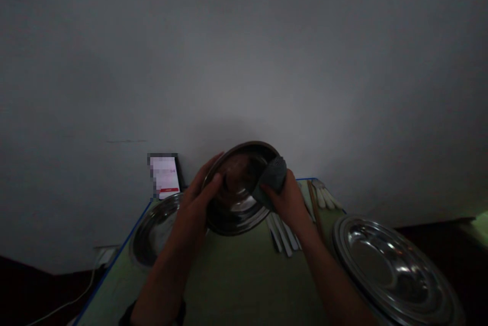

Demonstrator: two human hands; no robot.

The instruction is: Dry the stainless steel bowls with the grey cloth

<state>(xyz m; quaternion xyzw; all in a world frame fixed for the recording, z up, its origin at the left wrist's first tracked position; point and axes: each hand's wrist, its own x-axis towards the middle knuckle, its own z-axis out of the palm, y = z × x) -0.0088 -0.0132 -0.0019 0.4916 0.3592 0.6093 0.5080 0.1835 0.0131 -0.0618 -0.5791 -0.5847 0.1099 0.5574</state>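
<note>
Bowl [236, 188] of shiny metal is our landmark: we hold it up above the green table [244, 280], tilted so that its hollow faces us. Our left hand [195, 201] grips the bowl at its left side, thumb hooked over the rim onto the inner wall and fingers behind the outside. Our right hand [286, 200] is closed on a dark grey cloth [270, 181], which we press to the bowl's right side, where it covers part of the rim and inner wall. Left of the bowl and lower, we see a metal dish [147, 244] on the table, partly hidden by our left forearm; beyond that dish, also left of the bowl, a phone [168, 176] with a lit screen leans upright against the grey wall [244, 61]. Below the bowl and slightly to its right, several flat metal utensils [282, 237] lie side by side. Farther right of the bowl we find a thin brown stick [315, 209] and white spoon-like pieces [326, 196], then, rightmost and nearer to us than the bowl, stacked metal plates [385, 265].
</note>
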